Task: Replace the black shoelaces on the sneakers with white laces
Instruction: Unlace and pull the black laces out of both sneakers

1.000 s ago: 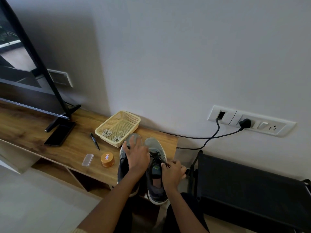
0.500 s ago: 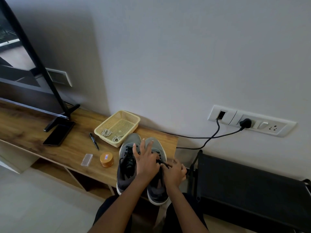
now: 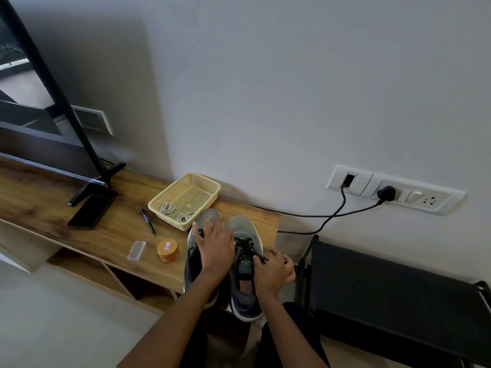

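Right hand (image 3: 273,273) curled, pinching the black lace (image 3: 245,243) of the right sneaker (image 3: 245,227); my fingertips hard to make out. Left hand (image 3: 215,248) flat, fingers spread on the left sneaker (image 3: 208,215), hiding its lacing. Beyond it, white laces (image 3: 168,208) coiled in the basket (image 3: 186,179).

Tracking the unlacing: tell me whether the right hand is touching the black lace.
Touching. The head view shows the right hand pinching the black lace beside the tongue of the right sneaker.
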The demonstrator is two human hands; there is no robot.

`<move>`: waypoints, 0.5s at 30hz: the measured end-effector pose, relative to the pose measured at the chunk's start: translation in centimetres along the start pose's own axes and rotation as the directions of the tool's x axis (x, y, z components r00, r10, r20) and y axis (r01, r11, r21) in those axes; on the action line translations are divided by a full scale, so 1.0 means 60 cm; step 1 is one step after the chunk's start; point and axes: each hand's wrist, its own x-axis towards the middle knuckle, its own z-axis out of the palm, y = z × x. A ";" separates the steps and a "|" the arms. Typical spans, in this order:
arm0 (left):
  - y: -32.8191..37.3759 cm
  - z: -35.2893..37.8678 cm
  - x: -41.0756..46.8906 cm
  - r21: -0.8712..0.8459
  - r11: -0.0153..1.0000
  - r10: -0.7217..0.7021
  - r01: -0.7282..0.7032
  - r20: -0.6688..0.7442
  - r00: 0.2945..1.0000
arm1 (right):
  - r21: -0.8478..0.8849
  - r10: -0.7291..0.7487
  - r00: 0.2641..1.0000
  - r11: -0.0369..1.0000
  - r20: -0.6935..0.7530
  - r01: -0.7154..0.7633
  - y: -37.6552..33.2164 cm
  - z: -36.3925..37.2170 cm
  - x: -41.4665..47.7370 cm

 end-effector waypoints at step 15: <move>0.039 0.017 -0.028 -0.012 0.988 0.152 -0.152 0.123 0.981 | 0.111 0.022 0.998 0.993 0.054 -0.028 0.012 0.010 0.012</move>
